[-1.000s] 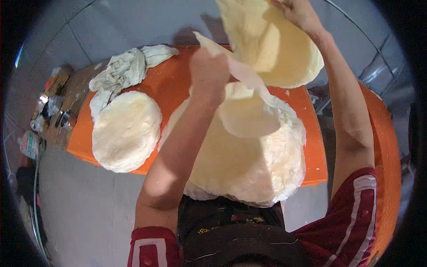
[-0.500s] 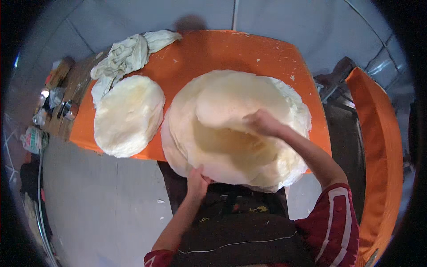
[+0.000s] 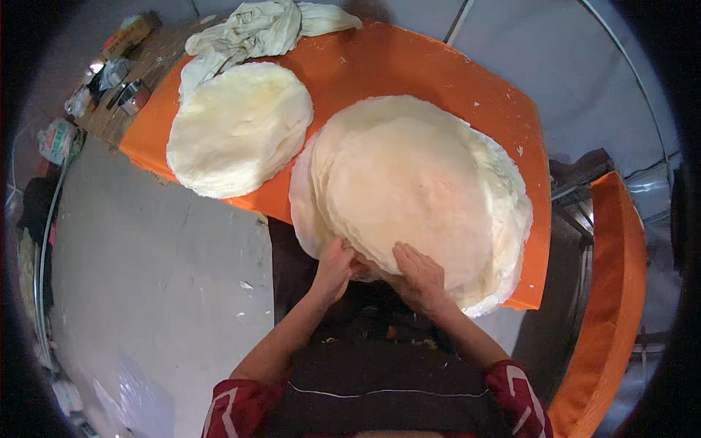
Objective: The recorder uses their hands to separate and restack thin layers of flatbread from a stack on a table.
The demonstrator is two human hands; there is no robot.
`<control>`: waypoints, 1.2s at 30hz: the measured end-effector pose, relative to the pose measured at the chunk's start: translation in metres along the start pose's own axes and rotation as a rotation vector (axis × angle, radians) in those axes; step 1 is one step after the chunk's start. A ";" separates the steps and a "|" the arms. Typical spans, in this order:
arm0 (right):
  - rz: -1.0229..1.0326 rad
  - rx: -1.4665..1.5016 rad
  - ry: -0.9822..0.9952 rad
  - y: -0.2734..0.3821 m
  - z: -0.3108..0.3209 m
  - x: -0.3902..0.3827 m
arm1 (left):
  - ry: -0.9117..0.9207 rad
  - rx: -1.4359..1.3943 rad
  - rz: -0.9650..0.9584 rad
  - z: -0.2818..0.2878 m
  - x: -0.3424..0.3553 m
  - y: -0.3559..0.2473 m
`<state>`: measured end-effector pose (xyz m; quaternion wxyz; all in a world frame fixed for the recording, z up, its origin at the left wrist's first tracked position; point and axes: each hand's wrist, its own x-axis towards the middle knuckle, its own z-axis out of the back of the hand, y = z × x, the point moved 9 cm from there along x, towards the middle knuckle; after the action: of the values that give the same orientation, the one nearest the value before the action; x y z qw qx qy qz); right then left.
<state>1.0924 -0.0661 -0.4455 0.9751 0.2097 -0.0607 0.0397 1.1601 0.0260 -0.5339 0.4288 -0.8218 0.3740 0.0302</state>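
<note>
A big stack of thin round pale dough sheets (image 3: 423, 190) lies on the orange table (image 3: 409, 66), overhanging its near edge. My left hand (image 3: 334, 266) pinches the near rim of the stack, fingers curled at the edge. My right hand (image 3: 418, 274) rests flat on the near rim beside it, fingers spread on the top sheet. A smaller stack of round sheets (image 3: 239, 128) lies to the left on the same table.
A crumpled pale cloth (image 3: 255, 29) lies at the table's far left corner. Small jars and packets (image 3: 109, 80) sit on a wooden surface at left. An orange panel (image 3: 606, 306) stands at right. Grey floor (image 3: 153, 277) spreads at lower left.
A sheet held up in the air a second ago now lies flat on the big stack. Both hands have come down to the stack's near edge.
</note>
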 end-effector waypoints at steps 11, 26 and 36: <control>-0.610 0.134 -0.167 -0.159 0.110 0.052 | -0.227 0.119 -0.003 0.026 0.014 -0.017; 0.105 -0.167 0.265 -0.054 0.033 0.086 | -0.236 0.348 0.049 0.043 0.023 -0.014; 0.058 0.094 -0.075 -0.020 0.008 0.031 | 0.222 -0.095 0.120 -0.019 0.018 -0.001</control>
<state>1.1245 -0.0855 -0.4419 0.9597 0.2547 -0.1012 0.0627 1.1689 0.0017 -0.5278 0.3430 -0.8155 0.4657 -0.0176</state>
